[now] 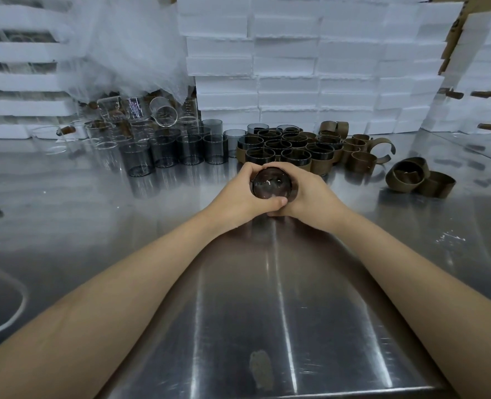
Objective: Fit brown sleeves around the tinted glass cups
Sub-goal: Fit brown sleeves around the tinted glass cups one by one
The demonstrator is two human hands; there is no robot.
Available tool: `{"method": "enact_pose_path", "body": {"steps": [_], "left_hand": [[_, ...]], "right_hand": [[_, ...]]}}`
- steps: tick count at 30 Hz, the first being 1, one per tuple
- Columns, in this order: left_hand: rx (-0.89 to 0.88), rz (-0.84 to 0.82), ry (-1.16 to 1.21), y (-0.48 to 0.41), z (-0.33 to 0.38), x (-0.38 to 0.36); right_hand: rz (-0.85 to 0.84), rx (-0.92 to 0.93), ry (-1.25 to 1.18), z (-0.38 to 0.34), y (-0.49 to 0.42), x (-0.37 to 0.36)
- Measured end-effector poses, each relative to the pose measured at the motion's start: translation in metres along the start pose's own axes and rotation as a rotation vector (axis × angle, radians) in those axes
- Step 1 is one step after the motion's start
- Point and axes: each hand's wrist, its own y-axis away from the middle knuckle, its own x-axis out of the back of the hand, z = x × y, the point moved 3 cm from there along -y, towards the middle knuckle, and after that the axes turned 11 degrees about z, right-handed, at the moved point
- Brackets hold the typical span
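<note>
Tinted glass cup (271,184), its mouth facing the camera, is held at the centre of a stainless-steel table (238,298). The left hand (235,194) and the right hand (310,194) both curl their fingers round its wall. The thumbs meet on the near side and the fingertips close in over the far side. A brown sleeve (295,187) shows as a dark band along the cup's right side, under the right palm; how far round it reaches cannot be told.

Just beyond the hands stands a tight cluster of sleeved cups (284,148), mouths up. To their left is a group of bare tinted cups (178,151). Farther left, clear glasses (140,116) are piled, some upright and some tipped over. Loose sleeves (420,180) lie in open curls and rings to the right, one heap beside the sleeved cluster and another well apart from it.

Behind it all rises a wall of white foam boxes (310,67). A crumpled plastic sheet (129,47) hangs at far left over stacked foam trays (16,79). Cardboard (454,38) edges the far right corner.
</note>
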Motion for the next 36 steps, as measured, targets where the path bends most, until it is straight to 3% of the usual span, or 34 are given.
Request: {"method": "enact_pose_path", "body": {"steps": [13, 22, 27, 30, 33, 36], "left_hand": [[0.023, -0.061, 0.121, -0.002, 0.0015, 0.0029], [0.065, -0.062, 0.207, -0.003, 0.0027, 0.0044], [0.134, 0.076, 0.242, -0.0071, 0.0004, 0.007], [0.135, 0.023, 0.181, -0.0053, 0.0019, 0.0046], [0.106, -0.03, 0.17, 0.0, 0.0063, 0.0026], [0.008, -0.069, 0.128, 0.0018, 0.0075, 0.0017]], "right_hand": [[0.023, -0.233, -0.298, 0.0092, -0.0025, 0.0035], [0.025, -0.212, -0.298, 0.0103, -0.0035, 0.0021], [-0.007, -0.107, -0.199, 0.007, -0.0036, 0.0009], [-0.011, -0.093, -0.15, 0.0058, -0.0028, -0.0005], [-0.007, -0.192, -0.303, 0.0069, -0.0008, 0.0], [-0.06, -0.421, -0.785, 0.0054, 0.0008, -0.0027]]}}
